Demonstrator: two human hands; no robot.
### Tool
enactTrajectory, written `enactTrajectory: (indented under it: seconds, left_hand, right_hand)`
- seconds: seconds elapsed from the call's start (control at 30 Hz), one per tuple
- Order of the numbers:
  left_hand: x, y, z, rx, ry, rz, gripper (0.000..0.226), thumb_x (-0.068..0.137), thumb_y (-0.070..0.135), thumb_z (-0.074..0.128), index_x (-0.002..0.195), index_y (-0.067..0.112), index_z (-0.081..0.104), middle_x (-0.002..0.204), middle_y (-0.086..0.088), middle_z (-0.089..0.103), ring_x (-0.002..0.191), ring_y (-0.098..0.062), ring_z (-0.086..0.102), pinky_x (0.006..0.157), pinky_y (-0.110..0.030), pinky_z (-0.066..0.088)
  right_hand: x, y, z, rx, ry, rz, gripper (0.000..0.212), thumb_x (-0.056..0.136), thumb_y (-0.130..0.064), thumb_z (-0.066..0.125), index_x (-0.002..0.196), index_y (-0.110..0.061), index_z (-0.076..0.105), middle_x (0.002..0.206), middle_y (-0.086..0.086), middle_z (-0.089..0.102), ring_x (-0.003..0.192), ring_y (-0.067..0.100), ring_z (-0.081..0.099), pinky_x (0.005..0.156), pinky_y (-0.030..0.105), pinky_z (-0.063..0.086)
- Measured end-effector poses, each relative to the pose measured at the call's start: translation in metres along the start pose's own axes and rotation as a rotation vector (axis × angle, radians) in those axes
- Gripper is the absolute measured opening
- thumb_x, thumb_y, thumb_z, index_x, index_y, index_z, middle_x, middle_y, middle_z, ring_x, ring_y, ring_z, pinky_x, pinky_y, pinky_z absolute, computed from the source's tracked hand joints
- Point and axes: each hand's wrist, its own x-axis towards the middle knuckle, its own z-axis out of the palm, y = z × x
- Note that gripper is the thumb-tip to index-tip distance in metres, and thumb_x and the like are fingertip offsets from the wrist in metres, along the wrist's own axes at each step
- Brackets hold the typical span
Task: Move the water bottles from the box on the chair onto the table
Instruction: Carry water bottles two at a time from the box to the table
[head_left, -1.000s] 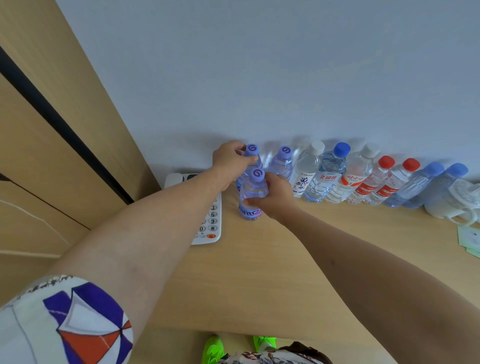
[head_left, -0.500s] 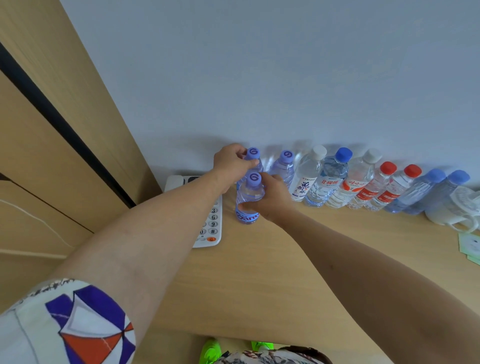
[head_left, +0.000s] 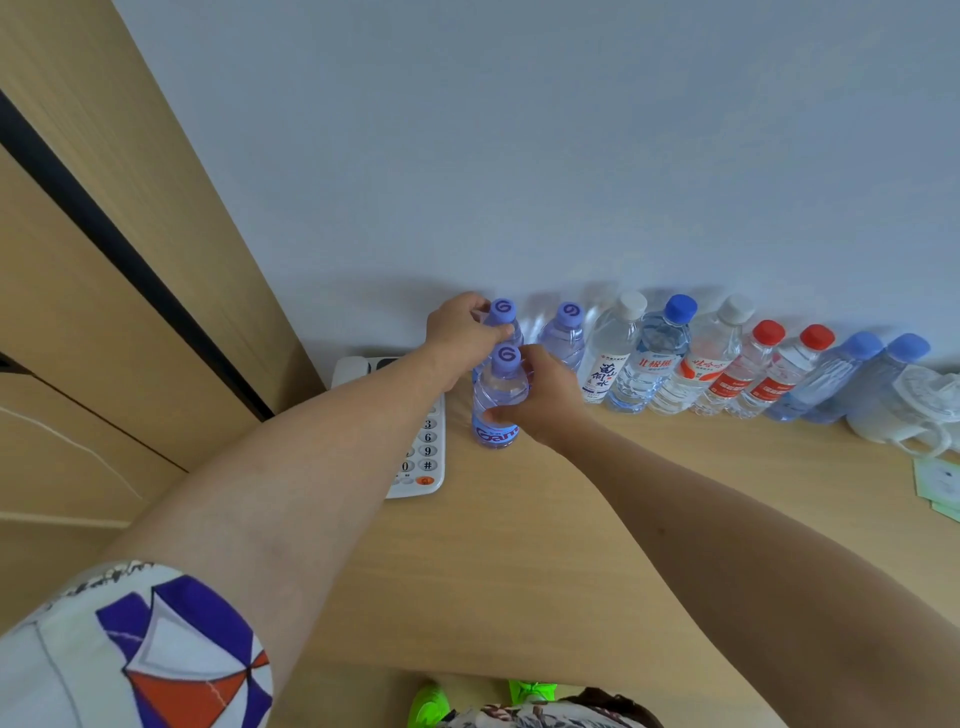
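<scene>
Right hand (head_left: 540, 400) wrapped around a small clear plastic bottle with a purple cap (head_left: 496, 400), standing upright on the light wooden table (head_left: 519, 545) just beside a white push-button phone (head_left: 418, 457). Left hand (head_left: 460, 332) gripping a second purple-capped bottle (head_left: 505, 317) right behind it, against the pale wall (head_left: 519, 156). Both look full of clear water. Then a shoulder-to-shoulder row of ribbed clear bottles along the wall: third purple-capped one (head_left: 563, 332), white caps, blue caps, two red-capped bottles (head_left: 753, 369). White mug (head_left: 904, 415) at the far right.
</scene>
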Motion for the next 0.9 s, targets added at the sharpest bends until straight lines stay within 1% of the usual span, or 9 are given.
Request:
enactTrajectory:
  seconds: [0.07, 0.13, 0.2, 0.37, 0.47, 0.53, 0.6, 0.7, 0.9]
  left_hand:
    - [-0.004, 0.003, -0.007, 0.023, -0.008, -0.002, 0.051, 0.084, 0.03, 0.08, 0.129, 0.02, 0.06, 0.117, 0.0, 0.058, 0.103, -0.016, 0.057, 0.086, -0.024, 0.044]
    - [-0.009, 0.008, -0.015, 0.04, -0.009, 0.009, 0.056, 0.085, 0.03, 0.079, 0.135, 0.018, 0.057, 0.126, -0.003, 0.058, 0.107, -0.017, 0.057, 0.089, -0.025, 0.044]
    - [-0.014, 0.015, -0.023, 0.087, -0.013, 0.049, 0.055, 0.086, 0.032, 0.078, 0.135, 0.018, 0.057, 0.131, -0.006, 0.059, 0.113, -0.019, 0.058, 0.088, -0.024, 0.042]
    - [-0.034, 0.036, -0.035, 0.224, 0.005, 0.2, 0.052, 0.087, 0.036, 0.074, 0.134, 0.02, 0.059, 0.133, -0.007, 0.06, 0.117, -0.021, 0.058, 0.087, -0.023, 0.039]
    - [-0.05, 0.053, -0.03, 0.338, -0.016, 0.325, 0.056, 0.088, 0.041, 0.071, 0.138, 0.021, 0.056, 0.137, -0.008, 0.057, 0.125, -0.026, 0.054, 0.096, -0.029, 0.041]
    - [-0.063, 0.065, -0.018, 0.394, -0.057, 0.409, 0.058, 0.088, 0.043, 0.07, 0.14, 0.022, 0.055, 0.14, -0.009, 0.055, 0.128, -0.029, 0.051, 0.103, -0.035, 0.043]
    - [-0.08, 0.077, 0.0, 0.424, -0.102, 0.495, 0.059, 0.088, 0.043, 0.071, 0.14, 0.022, 0.055, 0.141, -0.009, 0.054, 0.13, -0.03, 0.048, 0.105, -0.037, 0.043]
    - [-0.113, 0.095, 0.036, 0.442, -0.193, 0.594, 0.06, 0.086, 0.046, 0.072, 0.139, 0.021, 0.057, 0.137, -0.01, 0.057, 0.129, -0.031, 0.049, 0.104, -0.036, 0.041]
    - [-0.196, 0.143, 0.119, 0.494, -0.37, 0.827, 0.054, 0.083, 0.046, 0.075, 0.127, 0.016, 0.064, 0.13, -0.013, 0.062, 0.12, -0.034, 0.057, 0.098, -0.038, 0.047]
  right_hand:
    - [-0.003, -0.004, -0.005, -0.01, -0.005, 0.003, 0.077, 0.059, -0.028, 0.093, 0.126, -0.02, 0.057, 0.118, 0.002, 0.061, 0.104, 0.022, 0.061, 0.086, 0.039, 0.053]
    - [-0.005, -0.01, -0.012, -0.048, 0.004, 0.007, 0.082, 0.062, -0.031, 0.092, 0.133, -0.021, 0.054, 0.126, 0.003, 0.058, 0.11, 0.023, 0.059, 0.086, 0.036, 0.05]
    - [-0.009, -0.017, -0.02, -0.091, 0.025, -0.001, 0.084, 0.063, -0.033, 0.091, 0.136, -0.02, 0.052, 0.13, 0.005, 0.057, 0.114, 0.025, 0.057, 0.085, 0.032, 0.045]
    - [-0.035, -0.034, -0.04, -0.198, 0.112, -0.002, 0.097, 0.064, -0.042, 0.09, 0.147, -0.023, 0.044, 0.142, 0.006, 0.048, 0.128, 0.027, 0.049, 0.098, 0.038, 0.043]
    - [-0.061, -0.034, -0.056, -0.294, 0.159, 0.031, 0.097, 0.062, -0.049, 0.089, 0.145, -0.027, 0.044, 0.135, 0.006, 0.052, 0.125, 0.029, 0.049, 0.096, 0.039, 0.045]
    - [-0.085, -0.028, -0.069, -0.342, 0.217, 0.068, 0.095, 0.06, -0.052, 0.089, 0.142, -0.028, 0.046, 0.13, 0.007, 0.054, 0.123, 0.031, 0.05, 0.094, 0.04, 0.045]
    - [-0.112, -0.019, -0.085, -0.38, 0.286, 0.133, 0.1, 0.061, -0.052, 0.089, 0.146, -0.028, 0.042, 0.138, 0.008, 0.051, 0.129, 0.032, 0.045, 0.099, 0.043, 0.042]
    - [-0.157, -0.001, -0.112, -0.415, 0.36, 0.228, 0.104, 0.064, -0.052, 0.089, 0.151, -0.032, 0.036, 0.148, 0.005, 0.044, 0.136, 0.032, 0.037, 0.108, 0.046, 0.039]
    - [-0.261, 0.038, -0.172, -0.45, 0.514, 0.449, 0.106, 0.065, -0.056, 0.086, 0.153, -0.03, 0.033, 0.152, 0.004, 0.039, 0.138, 0.032, 0.034, 0.11, 0.045, 0.037]
